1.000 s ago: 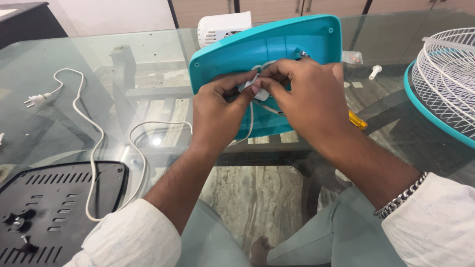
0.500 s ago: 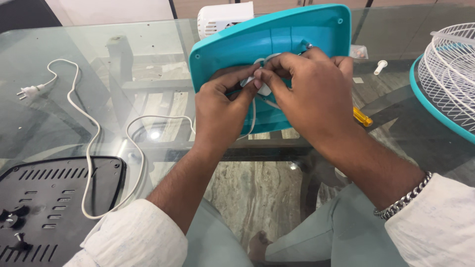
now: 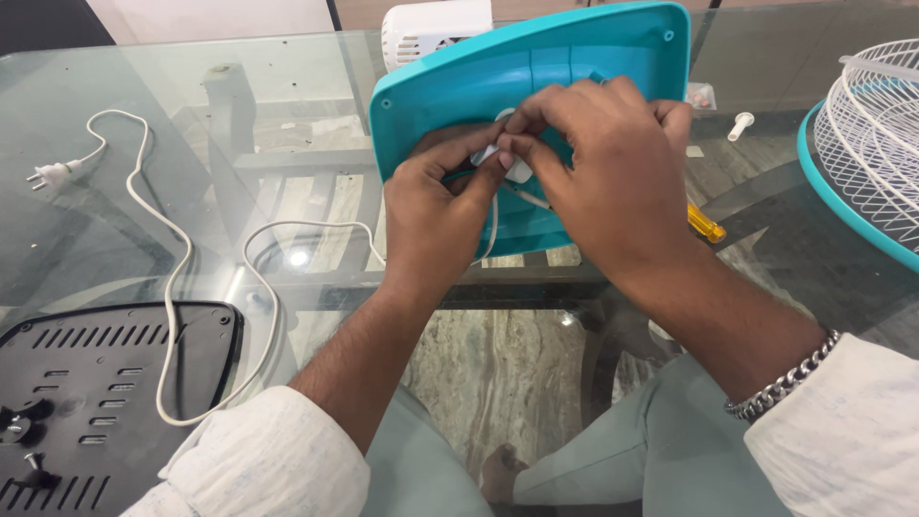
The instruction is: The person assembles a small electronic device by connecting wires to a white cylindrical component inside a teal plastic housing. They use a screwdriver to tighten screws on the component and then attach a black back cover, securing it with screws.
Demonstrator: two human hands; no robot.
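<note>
Head view, looking down over a glass table (image 3: 191,77). Left hand (image 3: 436,206) curled nearly closed, thumb and forefinger pinched on a small white part (image 3: 515,170) and the thin wires beside it, knuckles against the inside of a teal plastic housing (image 3: 574,67). Right hand (image 3: 613,172) also curled tight, fingertips (image 3: 512,151) meeting the left hand's on the same white part, palm arched over the housing's middle. Housing tilted up on the table's edge, open face toward the wearer, directly beneath and behind both hands. White motor unit (image 3: 431,29) just beyond the housing's top edge. White power cord (image 3: 172,278) trailing away left of the left hand, ending in a plug (image 3: 53,174) well off to the left. Black vented base plate (image 3: 105,383) lower left, near the left sleeve. Yellow screwdriver handle (image 3: 706,226) peeking out just right of the right wrist. White wire fan guard (image 3: 876,134) with teal rim far right, apart from both hands. Small white peg (image 3: 739,124) between housing and guard. Metal chain bracelet (image 3: 785,383) on the right wrist.
</note>
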